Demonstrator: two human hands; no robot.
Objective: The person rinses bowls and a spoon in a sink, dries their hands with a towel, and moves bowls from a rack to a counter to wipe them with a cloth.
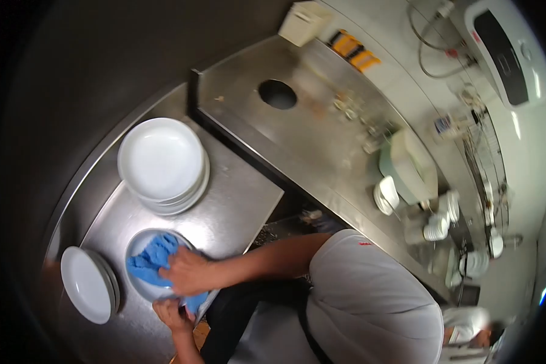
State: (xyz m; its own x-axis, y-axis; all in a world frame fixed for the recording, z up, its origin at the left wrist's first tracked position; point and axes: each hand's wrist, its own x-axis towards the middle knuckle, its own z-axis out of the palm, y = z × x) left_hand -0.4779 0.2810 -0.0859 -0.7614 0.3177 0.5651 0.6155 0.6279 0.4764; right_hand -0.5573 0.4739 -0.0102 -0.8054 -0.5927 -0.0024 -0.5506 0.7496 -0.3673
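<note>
My right hand point(189, 271) presses a crumpled blue cloth point(153, 258) onto the inside of a white plate point(133, 282). Its fingers are closed around the cloth. At the plate's lower rim, my left hand point(171, 313) grips the edge, with its fingers partly hidden. More blue fabric shows between the two hands. Close by, a tall stack of white plates point(162, 159) stands on the steel counter, and a smaller tilted-looking stack of white plates point(88, 285) is on the other side.
A steel worktop point(236, 109) with a round hole point(277, 94) adjoins the counter point(230, 188). It carries a pale green tub point(400, 164), white bowls point(385, 195) and cups point(437, 227). A cream bin point(303, 23) stands at its end. Another person point(467, 324) is in the background.
</note>
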